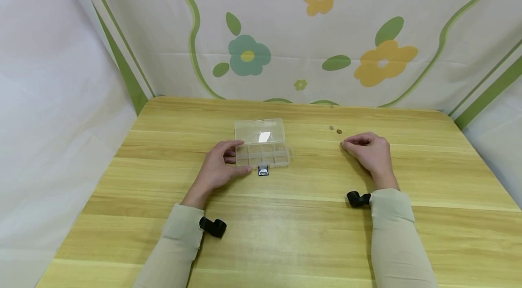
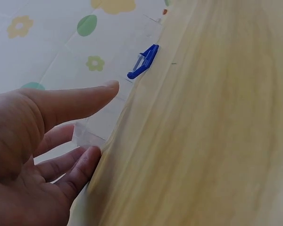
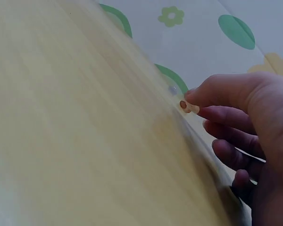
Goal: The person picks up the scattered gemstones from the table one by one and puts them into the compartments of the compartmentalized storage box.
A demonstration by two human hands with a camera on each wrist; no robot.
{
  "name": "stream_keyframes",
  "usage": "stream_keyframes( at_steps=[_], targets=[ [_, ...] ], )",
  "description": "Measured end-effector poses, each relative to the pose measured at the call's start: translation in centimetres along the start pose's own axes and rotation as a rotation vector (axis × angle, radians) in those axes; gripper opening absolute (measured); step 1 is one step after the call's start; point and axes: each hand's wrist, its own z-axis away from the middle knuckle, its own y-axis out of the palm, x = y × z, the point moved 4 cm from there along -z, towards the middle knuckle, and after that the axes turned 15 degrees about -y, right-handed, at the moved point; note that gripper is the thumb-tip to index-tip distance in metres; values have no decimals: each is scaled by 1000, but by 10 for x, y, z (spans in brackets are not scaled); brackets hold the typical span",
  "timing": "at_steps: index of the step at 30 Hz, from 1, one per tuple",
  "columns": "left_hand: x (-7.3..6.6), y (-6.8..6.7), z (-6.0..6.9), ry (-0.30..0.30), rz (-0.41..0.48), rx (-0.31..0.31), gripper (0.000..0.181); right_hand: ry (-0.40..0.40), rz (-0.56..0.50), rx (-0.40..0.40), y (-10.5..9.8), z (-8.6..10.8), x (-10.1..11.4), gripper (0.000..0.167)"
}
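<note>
A clear plastic compartment box [image 1: 263,155] lies with its lid [image 1: 258,131] swung back. My left hand [image 1: 218,165] holds the box's left end, thumb along the front edge and forefinger near the hinge side; the other fingers touch the end wall. At the front edge sits a small blue clasp-like piece [image 2: 144,62]. To the right, my right hand [image 1: 369,151] pinches a tiny pale bead-like thing [image 3: 194,109] between thumb and forefinger, just above the table. Beyond those fingertips lie a small brown bead-like thing [image 1: 339,131] and a small pale one [image 1: 331,128].
The wood-grain table [image 1: 285,233] ends at the back against a white cloth [image 1: 285,16] printed with flowers and leaves. Another tiny pale spot [image 1: 332,106] shows near the back edge. Black camera mounts [image 1: 213,227] are on both wrists.
</note>
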Motion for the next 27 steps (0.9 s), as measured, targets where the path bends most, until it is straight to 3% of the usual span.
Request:
stream_keyframes(
  at_steps=[8, 23, 27],
  targets=[
    [0, -1, 0, -1, 4, -7, 75, 47, -64, -43, 2, -2, 7, 50],
    [1, -1, 0, -19, 13, -16, 76, -18, -180, -37, 17, -4, 27, 44],
    [1, -1, 0, -20, 20, -16, 76, -63, -163, -22, 23, -4, 34, 43]
  ],
)
